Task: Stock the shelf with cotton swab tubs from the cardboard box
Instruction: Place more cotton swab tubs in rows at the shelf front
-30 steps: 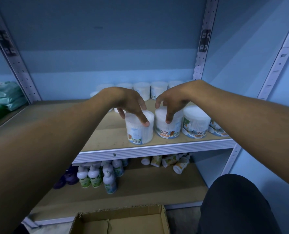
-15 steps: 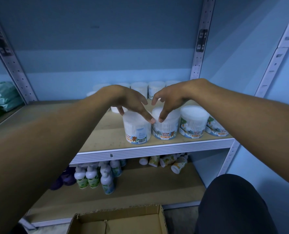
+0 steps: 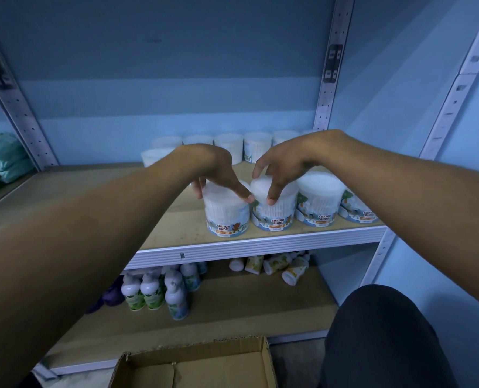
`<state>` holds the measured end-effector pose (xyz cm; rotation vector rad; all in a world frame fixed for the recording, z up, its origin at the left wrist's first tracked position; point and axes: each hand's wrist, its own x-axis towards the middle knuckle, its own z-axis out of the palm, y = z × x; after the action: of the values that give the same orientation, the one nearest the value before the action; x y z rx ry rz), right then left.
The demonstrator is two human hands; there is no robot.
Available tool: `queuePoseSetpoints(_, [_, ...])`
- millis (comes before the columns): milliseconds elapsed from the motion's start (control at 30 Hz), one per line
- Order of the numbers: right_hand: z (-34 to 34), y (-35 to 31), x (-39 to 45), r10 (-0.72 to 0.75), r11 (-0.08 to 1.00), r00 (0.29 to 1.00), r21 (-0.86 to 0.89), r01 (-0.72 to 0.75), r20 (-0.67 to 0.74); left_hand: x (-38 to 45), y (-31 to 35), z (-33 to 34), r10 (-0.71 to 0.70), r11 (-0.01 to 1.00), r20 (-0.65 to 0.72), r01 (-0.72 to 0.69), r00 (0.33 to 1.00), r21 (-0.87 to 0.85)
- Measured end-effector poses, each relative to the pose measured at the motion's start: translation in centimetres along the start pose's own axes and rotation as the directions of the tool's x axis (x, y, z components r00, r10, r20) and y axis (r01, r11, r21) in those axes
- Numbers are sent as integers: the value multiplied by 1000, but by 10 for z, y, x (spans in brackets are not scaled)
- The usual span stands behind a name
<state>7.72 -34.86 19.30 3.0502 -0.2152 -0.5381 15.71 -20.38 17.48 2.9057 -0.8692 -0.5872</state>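
- Green and white soft packs (image 3: 0,155) lie on the neighbouring shelf at far left.
- Left hand (image 3: 213,170): its grip curls over the lid of the leftmost front tub (image 3: 226,212), thumb and fingers clasping both sides.
- Right hand (image 3: 281,166): bent fingers rest on the second front tub (image 3: 273,208), which touches the first; firm grasp cannot be confirmed.
- Four tubs stand along the front edge of the shelf (image 3: 255,242); at least six more stand at the back.
- The cardboard box (image 3: 196,365) sits open below.
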Motion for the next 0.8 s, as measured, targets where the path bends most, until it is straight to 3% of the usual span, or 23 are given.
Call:
queuePoseSetpoints(100, [0, 1, 0, 4, 1000, 1000, -7, -4, 5, 0, 2, 1, -11, 1000, 6, 11, 1000, -5])
queuePoseSetpoints(300, [1, 3, 0, 22, 1000, 1000, 6, -22, -1, -1, -8, -7, 162, 986, 81, -159, 983, -49])
queuePoseSetpoints(800, [3, 5, -2, -14, 1000, 1000, 23, 14, -7, 5, -2, -3, 105, 994, 41, -106, 994, 14])
